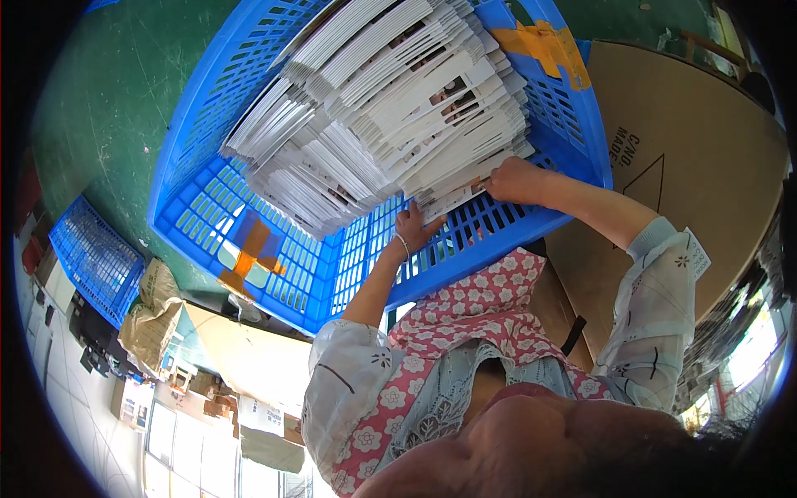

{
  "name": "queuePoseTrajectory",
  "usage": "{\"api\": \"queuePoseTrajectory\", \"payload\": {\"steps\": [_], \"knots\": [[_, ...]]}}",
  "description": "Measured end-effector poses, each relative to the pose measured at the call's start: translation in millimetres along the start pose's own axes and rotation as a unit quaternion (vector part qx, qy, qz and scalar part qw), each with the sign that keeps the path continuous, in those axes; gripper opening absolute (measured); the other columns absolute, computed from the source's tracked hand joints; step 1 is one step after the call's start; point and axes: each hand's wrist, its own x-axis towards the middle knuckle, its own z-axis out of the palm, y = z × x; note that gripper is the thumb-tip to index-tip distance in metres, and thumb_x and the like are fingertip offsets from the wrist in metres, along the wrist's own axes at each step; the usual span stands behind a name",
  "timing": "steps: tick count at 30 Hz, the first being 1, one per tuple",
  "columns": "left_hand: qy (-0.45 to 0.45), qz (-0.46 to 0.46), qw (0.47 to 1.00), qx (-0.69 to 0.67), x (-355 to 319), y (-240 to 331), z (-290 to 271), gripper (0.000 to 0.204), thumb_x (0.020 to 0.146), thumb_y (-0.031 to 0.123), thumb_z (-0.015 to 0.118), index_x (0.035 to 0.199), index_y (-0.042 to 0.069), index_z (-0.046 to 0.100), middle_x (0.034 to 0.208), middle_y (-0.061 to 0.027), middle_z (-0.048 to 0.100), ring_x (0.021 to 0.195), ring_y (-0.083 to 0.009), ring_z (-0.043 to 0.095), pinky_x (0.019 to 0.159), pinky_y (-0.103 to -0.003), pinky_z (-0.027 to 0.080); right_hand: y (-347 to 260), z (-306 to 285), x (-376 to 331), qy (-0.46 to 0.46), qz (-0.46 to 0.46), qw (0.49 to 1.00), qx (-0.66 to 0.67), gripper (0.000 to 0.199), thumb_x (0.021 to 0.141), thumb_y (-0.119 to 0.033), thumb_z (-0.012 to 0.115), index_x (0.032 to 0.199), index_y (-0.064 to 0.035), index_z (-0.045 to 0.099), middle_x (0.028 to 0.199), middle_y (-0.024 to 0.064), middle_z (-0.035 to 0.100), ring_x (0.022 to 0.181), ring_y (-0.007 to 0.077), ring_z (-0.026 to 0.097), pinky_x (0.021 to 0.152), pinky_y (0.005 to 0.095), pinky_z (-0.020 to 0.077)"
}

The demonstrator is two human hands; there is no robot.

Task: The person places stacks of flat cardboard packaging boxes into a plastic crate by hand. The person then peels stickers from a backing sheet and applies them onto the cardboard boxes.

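A large blue plastic crate [378, 282] stands before me, filled with rows of flat white folded cartons [448, 91] packed on edge, some with printed pictures. My left hand [413, 231], a bracelet at its wrist, is at the near left end of the front carton [457, 197]. Its fingers are spread, touching or very close to the carton's end. At that carton's right end, my right hand [513, 181] is closed, its curled fingers on the edge. The fingertips are partly hidden. A second, lower row of cartons [311, 170] leans to the left.
Orange tape [544, 51] patches the crate's right wall, with more tape [249, 253] at the near left. A large brown cardboard box [706, 141] stands on the right. A smaller blue crate [98, 261] rests at the left on the green surface [108, 108], near crumpled brown paper [158, 315].
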Motion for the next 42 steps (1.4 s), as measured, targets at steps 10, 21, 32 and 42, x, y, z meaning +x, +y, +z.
{"api": "queuePoseTrajectory", "payload": {"steps": [10,21,32,42], "knots": [[-0.026,0.184,0.955,0.231,-47.6,31.7,-66.0,0.014,0.083,0.019,0.056,0.081,0.005,0.059,0.085,-0.0141,0.062,0.080,-0.0344,0.063,0.070,-0.044,0.052,-49.4,-39.7,-16.5,0.195,-0.050,0.979,-0.035,0.009,0.075,-0.014,0.058,0.077,-0.0053,0.060,0.069,0.0059,0.060,0.065,0.0196,0.062,0.059,0.0315,0.0472],[-0.029,0.330,0.926,-0.179,-76.7,60.0,-226.8,0.030,0.096,0.028,0.047,0.094,0.005,0.066,0.108,-0.0127,0.067,0.099,-0.0261,0.064,0.087,-0.033,0.048,-51.2,-161.2,-66.6,0.175,0.066,0.977,0.101,0.021,0.077,-0.008,0.060,0.098,-0.0047,0.057,0.083,0.0079,0.060,0.079,0.0242,0.061,0.073,0.0353,0.0488],[0.527,0.319,0.783,0.091,139.9,57.0,-288.1,0.068,0.077,0.034,0.071,0.131,0.005,0.043,0.134,-0.0163,0.045,0.119,-0.0307,0.046,0.100,-0.044,0.037,-1.8,-236.6,-49.1,0.526,0.201,0.817,-0.125,0.035,0.073,-0.006,0.061,0.107,-0.0070,0.063,0.102,0.0114,0.062,0.097,0.0286,0.061,0.086,0.0382,0.0497],[0.504,0.238,0.830,-0.029,137.9,79.4,-232.0,0.066,0.073,0.044,0.072,0.126,0.009,0.050,0.130,-0.0164,0.049,0.121,-0.0324,0.045,0.101,-0.046,0.033,35.4,-236.4,16.5,0.541,0.142,0.796,-0.232,0.026,0.071,-0.011,0.066,0.096,-0.0041,0.060,0.095,0.0136,0.061,0.097,0.0272,0.060,0.091,0.0395,0.0469]]}}
